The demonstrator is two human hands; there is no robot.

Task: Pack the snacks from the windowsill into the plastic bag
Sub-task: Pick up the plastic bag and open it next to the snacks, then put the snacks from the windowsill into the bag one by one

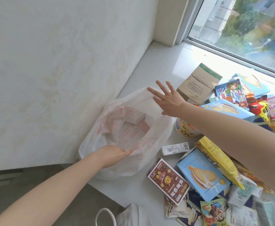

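Holds rim of plastic bag [156, 132] with left grip [115, 154]; hovers right grip [167, 99] over its mouth, fingers spread, empty.

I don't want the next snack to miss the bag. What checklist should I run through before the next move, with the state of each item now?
1. Plastic bag mouth open upward: ok.
2. Left hand holds the bag's near rim: ok.
3. Right hand free, fingers spread, holding nothing: ok.
4. Room left inside the bag: cannot tell; pinkish packs show, depth hidden.
5. A snack close by: ok, the brown lion box lies beside the bag on the windowsill.
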